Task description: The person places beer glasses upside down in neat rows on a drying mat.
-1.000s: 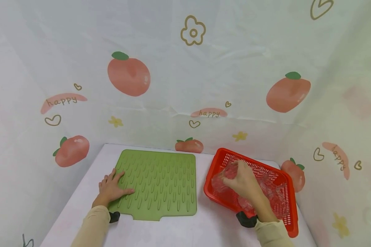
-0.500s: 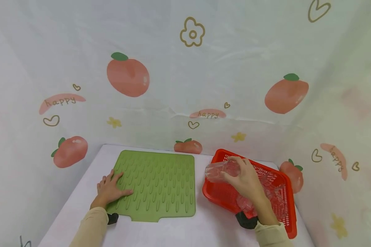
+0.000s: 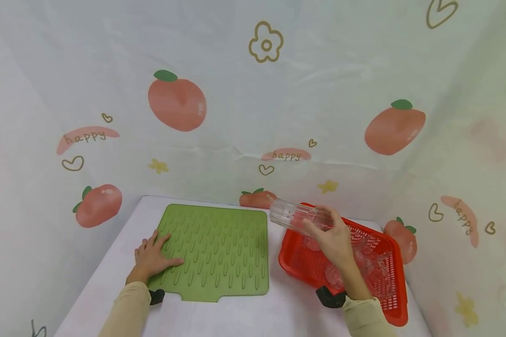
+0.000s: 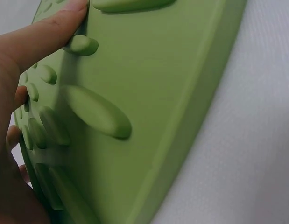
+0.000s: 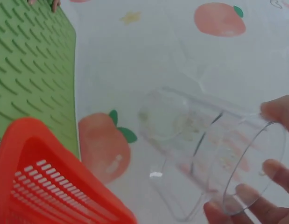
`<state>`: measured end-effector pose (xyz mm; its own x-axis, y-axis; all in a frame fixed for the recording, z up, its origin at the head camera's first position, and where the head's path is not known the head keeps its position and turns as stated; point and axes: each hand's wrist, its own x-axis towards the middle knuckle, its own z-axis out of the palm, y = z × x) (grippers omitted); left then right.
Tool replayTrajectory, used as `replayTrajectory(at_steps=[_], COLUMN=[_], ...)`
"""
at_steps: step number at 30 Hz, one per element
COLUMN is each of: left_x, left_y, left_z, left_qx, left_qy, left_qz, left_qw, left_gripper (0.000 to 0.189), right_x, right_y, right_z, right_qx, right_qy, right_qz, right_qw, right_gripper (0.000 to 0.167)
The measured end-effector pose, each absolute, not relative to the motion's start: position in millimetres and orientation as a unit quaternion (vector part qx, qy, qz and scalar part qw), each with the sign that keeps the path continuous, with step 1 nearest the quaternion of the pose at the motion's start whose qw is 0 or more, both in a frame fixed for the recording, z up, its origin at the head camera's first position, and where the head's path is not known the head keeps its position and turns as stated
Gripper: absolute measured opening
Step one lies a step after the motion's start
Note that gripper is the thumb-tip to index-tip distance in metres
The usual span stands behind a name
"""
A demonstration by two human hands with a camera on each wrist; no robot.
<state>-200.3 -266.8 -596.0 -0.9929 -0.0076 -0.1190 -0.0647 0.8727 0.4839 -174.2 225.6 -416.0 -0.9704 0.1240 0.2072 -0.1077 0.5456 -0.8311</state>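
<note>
My right hand [image 3: 336, 238] grips a clear cup [image 3: 283, 214] near its rim, above the left back part of the red basket [image 3: 288, 267]. The cup lies nearly sideways in the air, its base pointing left. In the right wrist view, fingertips curl round the rim of the clear cup [image 5: 181, 123], and a looped handle seems to show on its lower side. My left hand [image 3: 153, 258] rests with spread fingers on the left side of a green ridged drying mat [image 3: 219, 248]. The left wrist view shows one finger touching the mat [image 4: 149, 84].
Several clear pieces [image 3: 368, 262] lie jumbled in the basket; their kind is hard to tell. The white table [image 3: 253, 318] meets a printed cloth wall [image 3: 219, 178] at the back. A strip of table separates mat and basket.
The right hand has lifted the clear cup out of the basket, up and slightly left, turning it sideways. The left hand stays on the mat.
</note>
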Motion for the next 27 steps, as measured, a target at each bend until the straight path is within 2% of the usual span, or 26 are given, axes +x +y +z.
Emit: replayTrajectory(at_steps=[10, 27], left_x=[-199, -196], left_y=[-266, -265], left_z=[-593, -591], left_qx=[-0.018, -0.018], left_qy=[0.965, 0.966], left_qz=[0.254, 0.254], left_qw=[0.059, 0.051], left_gripper=[0.115, 0.114], right_x=[-186, -200], right_y=[219, 186], right_z=[-426, -439], right_qx=[-0.008, 0.013], right_qy=[-0.808, -0.714], right_qz=[0.584, 0.696], right_qw=[0.071, 0.076], right_gripper=[0.054, 0.041])
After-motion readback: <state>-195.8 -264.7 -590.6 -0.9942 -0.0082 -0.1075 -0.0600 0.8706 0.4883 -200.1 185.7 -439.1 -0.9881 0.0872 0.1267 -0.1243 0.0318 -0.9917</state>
